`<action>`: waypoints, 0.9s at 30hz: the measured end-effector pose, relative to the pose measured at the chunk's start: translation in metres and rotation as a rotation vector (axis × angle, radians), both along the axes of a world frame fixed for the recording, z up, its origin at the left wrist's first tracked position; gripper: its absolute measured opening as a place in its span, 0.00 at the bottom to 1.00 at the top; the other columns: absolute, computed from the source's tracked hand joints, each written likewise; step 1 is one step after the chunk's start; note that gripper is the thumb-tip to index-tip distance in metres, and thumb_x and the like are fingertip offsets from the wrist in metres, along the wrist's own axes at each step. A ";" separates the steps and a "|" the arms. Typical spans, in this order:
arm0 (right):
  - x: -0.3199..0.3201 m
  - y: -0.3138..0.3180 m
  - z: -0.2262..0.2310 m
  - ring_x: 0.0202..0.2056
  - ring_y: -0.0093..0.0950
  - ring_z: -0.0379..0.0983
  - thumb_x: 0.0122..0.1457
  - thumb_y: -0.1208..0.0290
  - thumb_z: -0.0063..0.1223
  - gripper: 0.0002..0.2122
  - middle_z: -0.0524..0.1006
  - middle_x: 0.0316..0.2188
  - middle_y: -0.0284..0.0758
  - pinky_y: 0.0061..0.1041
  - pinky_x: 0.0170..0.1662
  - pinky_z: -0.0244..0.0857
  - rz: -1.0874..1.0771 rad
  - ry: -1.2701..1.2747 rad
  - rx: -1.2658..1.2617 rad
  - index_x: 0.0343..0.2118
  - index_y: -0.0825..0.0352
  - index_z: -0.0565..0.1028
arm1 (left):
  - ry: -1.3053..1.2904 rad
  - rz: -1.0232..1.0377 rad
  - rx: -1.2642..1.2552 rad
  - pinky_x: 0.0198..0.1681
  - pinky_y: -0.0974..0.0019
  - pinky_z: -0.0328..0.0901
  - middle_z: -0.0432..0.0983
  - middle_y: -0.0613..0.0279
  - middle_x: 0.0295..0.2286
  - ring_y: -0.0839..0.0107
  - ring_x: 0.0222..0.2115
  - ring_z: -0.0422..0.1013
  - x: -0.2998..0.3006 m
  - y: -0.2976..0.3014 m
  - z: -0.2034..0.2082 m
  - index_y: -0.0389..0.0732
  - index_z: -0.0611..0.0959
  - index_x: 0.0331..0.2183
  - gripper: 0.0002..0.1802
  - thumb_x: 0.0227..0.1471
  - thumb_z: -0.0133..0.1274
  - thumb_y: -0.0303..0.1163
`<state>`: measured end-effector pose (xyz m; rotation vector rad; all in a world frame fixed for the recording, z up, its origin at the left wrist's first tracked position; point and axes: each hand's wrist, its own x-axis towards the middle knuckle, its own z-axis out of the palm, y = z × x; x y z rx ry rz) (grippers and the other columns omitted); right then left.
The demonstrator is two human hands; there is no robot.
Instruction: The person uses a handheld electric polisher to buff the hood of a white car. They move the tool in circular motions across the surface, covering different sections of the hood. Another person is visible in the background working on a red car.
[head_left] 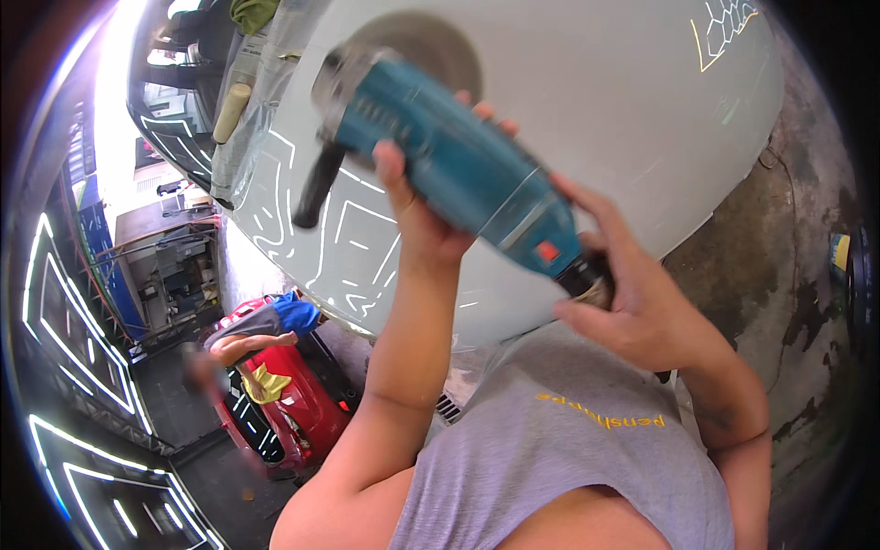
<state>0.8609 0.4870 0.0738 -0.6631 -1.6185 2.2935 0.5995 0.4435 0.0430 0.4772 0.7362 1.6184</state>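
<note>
A teal power polisher [458, 156] with a grey metal head slants over a pale, glossy car panel [587, 92]. My left hand [423, 215] is closed around the middle of its body, thumb on the near side and fingertips showing beyond the far edge. The dark rear end of the polisher is gripped by my right hand [632, 289]. A black side handle [321, 186] sticks out from the head, with neither hand on it. The round pad [431, 55] at the upper end is blurred and partly hidden by the head; whether it touches the panel, I cannot tell.
To the left, another person [247, 339] holds a yellow cloth [267, 385] against a red car [316, 408]. A cream roll [232, 112] lies by plastic sheeting at the panel's far left edge. A thin cable [790, 202] runs along the stained floor at right.
</note>
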 end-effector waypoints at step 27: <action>-0.079 0.031 0.008 0.45 0.40 0.77 0.61 0.72 0.61 0.44 0.76 0.49 0.53 0.37 0.47 0.73 -0.019 0.178 0.143 0.76 0.66 0.47 | 0.000 -0.021 0.085 0.63 0.29 0.64 0.70 0.48 0.58 0.51 0.60 0.68 -0.083 0.037 0.025 0.37 0.64 0.66 0.54 0.59 0.51 0.74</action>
